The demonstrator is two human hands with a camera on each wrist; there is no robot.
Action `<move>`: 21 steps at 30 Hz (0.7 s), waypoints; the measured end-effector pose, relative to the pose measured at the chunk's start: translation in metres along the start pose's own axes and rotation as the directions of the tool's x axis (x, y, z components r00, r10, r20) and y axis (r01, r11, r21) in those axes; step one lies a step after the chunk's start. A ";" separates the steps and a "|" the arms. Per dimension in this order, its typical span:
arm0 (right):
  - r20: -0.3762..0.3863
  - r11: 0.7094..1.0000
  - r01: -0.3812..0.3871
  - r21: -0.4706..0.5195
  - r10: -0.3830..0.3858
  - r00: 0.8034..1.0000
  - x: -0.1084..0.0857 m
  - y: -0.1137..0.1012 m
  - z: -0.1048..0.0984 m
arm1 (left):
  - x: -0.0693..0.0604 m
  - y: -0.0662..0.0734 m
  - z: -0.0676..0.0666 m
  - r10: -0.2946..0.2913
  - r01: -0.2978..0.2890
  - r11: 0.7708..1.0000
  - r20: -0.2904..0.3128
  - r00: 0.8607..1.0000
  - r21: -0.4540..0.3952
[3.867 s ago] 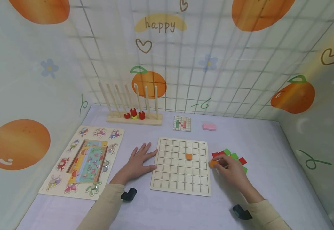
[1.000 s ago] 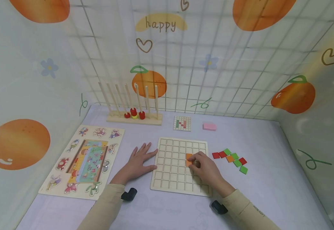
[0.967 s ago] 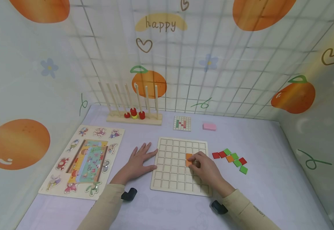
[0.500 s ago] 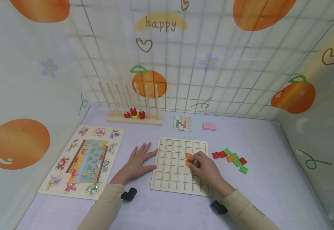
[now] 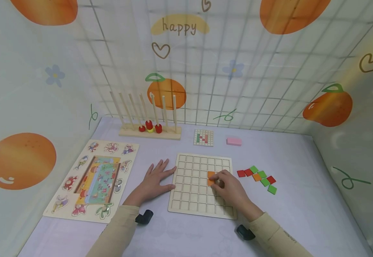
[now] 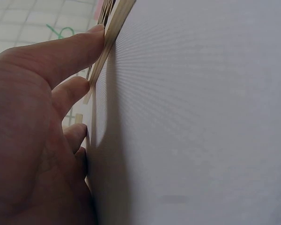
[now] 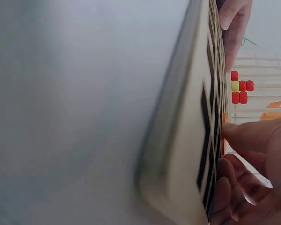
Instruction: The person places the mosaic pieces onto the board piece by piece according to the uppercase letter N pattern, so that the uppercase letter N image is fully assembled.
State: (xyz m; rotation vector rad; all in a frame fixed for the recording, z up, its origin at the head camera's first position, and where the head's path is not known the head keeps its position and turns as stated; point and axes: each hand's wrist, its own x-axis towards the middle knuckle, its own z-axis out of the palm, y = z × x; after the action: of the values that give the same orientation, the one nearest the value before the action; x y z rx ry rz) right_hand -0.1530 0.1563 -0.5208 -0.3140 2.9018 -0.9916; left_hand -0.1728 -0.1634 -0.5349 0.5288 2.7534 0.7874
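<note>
A wooden grid board (image 5: 189, 189) lies in the middle of the table. My right hand (image 5: 233, 192) is over its right half, thumb and fingertips pinching an orange square tile (image 5: 210, 182) down at the grid. Directly behind that tile, a second orange tile (image 5: 210, 174) fills a cell. In the right wrist view the thumb (image 7: 243, 133) touches orange at the board's surface; the fingers partly hide the tile. My left hand (image 5: 153, 184) rests on the table with fingers spread, thumb and index fingertip touching the board's left edge (image 6: 113, 35).
Several red, green and orange loose tiles (image 5: 264, 182) lie right of the board. Behind it are a small pattern card (image 5: 203, 138) and a pink block (image 5: 233, 141). A bead rack (image 5: 170, 136) stands back left; an animal puzzle board (image 5: 61, 189) lies at left.
Since the oldest frame, my right hand has carried an orange tile leftward from the loose tiles onto the grid. Over the last second it has barely moved. The left hand stays put.
</note>
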 end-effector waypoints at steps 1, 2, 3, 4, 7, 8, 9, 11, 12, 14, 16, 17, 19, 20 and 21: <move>0.000 1.000 0.000 0.000 0.000 1.000 0.000 0.000 0.000 | 0.000 0.000 0.000 -0.003 0.003 1.000 0.001 1.000 0.000; 0.000 1.000 -0.001 0.004 0.001 1.000 -0.001 0.001 0.000 | 0.000 0.000 0.000 -0.006 0.006 1.000 0.002 1.000 0.001; 0.001 1.000 -0.004 0.007 0.004 1.000 -0.001 0.001 0.000 | 0.000 -0.001 0.001 -0.004 0.004 1.000 0.001 1.000 0.000; 0.002 1.000 -0.008 0.012 0.008 1.000 -0.002 0.001 -0.001 | 0.001 -0.001 0.001 -0.004 0.004 1.000 0.000 1.000 -0.001; 0.005 1.000 -0.014 0.028 0.014 1.000 -0.004 0.002 -0.003 | 0.001 -0.003 0.002 0.000 0.000 1.000 -0.004 1.000 0.000; 0.007 0.999 -0.018 0.034 0.017 1.000 -0.005 0.002 -0.003 | 0.001 -0.003 0.002 0.002 -0.002 1.000 -0.006 1.000 0.000; 0.007 0.999 -0.019 0.039 0.019 1.000 -0.006 0.003 -0.004 | 0.001 -0.003 0.003 0.005 -0.005 1.000 -0.010 1.000 -0.001; 0.006 0.999 -0.022 0.041 0.022 1.000 -0.006 0.004 -0.005 | 0.001 -0.004 0.003 0.006 -0.006 1.000 -0.012 1.000 0.001; 0.004 0.999 -0.025 0.043 0.025 1.000 -0.007 0.004 -0.006 | 0.001 -0.004 0.003 0.006 -0.006 1.000 -0.012 1.000 0.003; 0.002 0.998 -0.041 0.048 0.041 0.999 -0.007 0.005 -0.007 | 0.001 -0.003 0.003 0.006 -0.006 1.000 -0.014 1.000 0.005; -0.001 0.997 -0.056 0.050 0.056 0.998 -0.008 0.006 -0.009 | 0.001 -0.003 0.002 0.008 -0.008 1.000 -0.014 1.000 0.004; -0.002 0.997 -0.062 0.053 0.062 0.998 -0.008 0.007 -0.010 | 0.001 -0.003 0.002 0.008 -0.008 1.000 -0.014 1.000 0.003; -0.004 0.996 -0.076 0.051 0.076 0.997 -0.010 0.008 -0.011 | 0.001 -0.004 0.002 0.009 -0.009 1.000 -0.012 1.000 0.002; -0.004 0.995 -0.082 0.052 0.082 0.997 -0.010 0.009 -0.013 | 0.001 -0.004 0.003 0.009 -0.009 1.000 -0.012 1.000 0.002; -0.006 0.995 -0.081 0.049 0.081 0.997 -0.011 0.010 -0.014 | 0.001 -0.004 0.003 0.009 -0.009 1.000 -0.011 1.000 0.003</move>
State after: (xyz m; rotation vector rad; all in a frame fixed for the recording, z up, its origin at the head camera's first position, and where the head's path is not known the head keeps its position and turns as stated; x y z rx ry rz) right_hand -0.1456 0.1744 -0.5162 -0.1882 2.8662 -1.0514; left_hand -0.1743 -0.1650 -0.5396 0.5401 2.7648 0.7906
